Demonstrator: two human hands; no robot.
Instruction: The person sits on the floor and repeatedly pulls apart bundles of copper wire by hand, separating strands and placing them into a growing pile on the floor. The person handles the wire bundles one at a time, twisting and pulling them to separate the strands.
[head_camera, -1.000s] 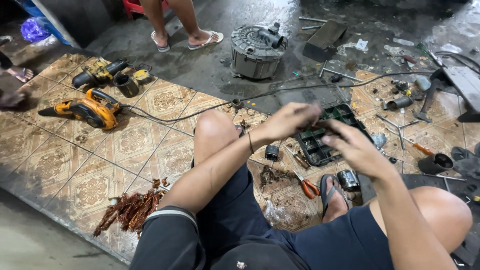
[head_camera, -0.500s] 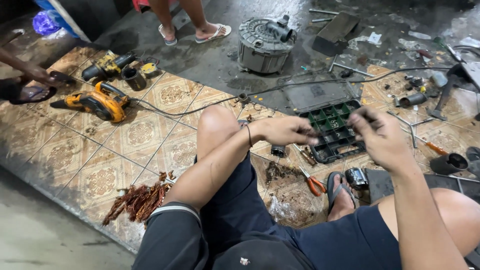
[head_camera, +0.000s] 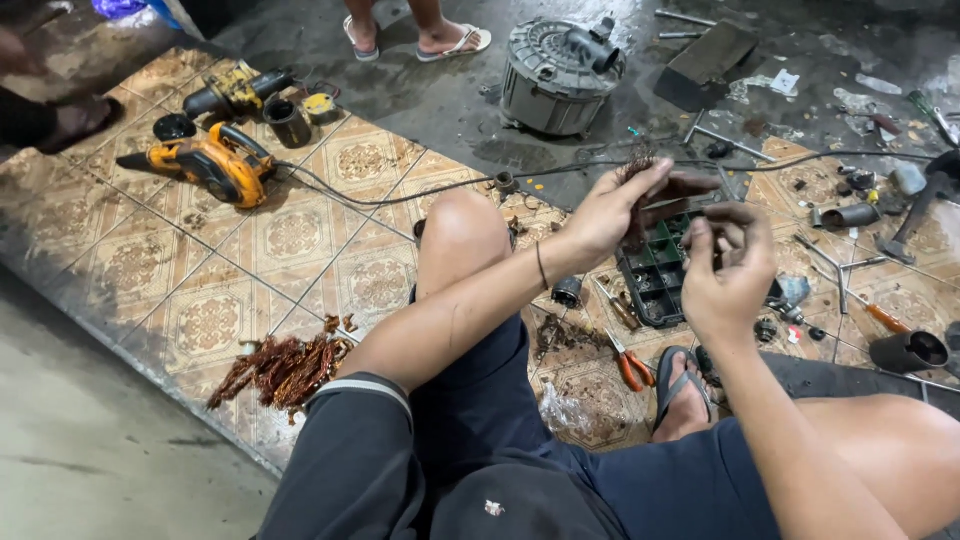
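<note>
My left hand (head_camera: 612, 212) is raised over the green compartment tray (head_camera: 655, 275) and pinches a small tuft of copper wire (head_camera: 636, 160) that sticks up past its fingers. My right hand (head_camera: 730, 268) hovers just right of it, with thumb and forefinger pinched together. Whatever is between them is too small to see. The tray lies on the patterned tile floor (head_camera: 300, 235) in front of my bent knee (head_camera: 462, 235), with small parts in its cells.
Orange-handled pliers (head_camera: 630, 368) lie by my sandalled foot (head_camera: 684, 395). A pile of copper wire (head_camera: 285, 368) sits near the tile edge. An orange power tool (head_camera: 215, 165) with its cable, a round grey motor housing (head_camera: 560, 68), scattered metal parts and another person's sandalled feet (head_camera: 420, 35) surround me.
Both hands have lifted off the tray and come together above it. The left hand now shows a tuft of wire, and the view has shifted slightly.
</note>
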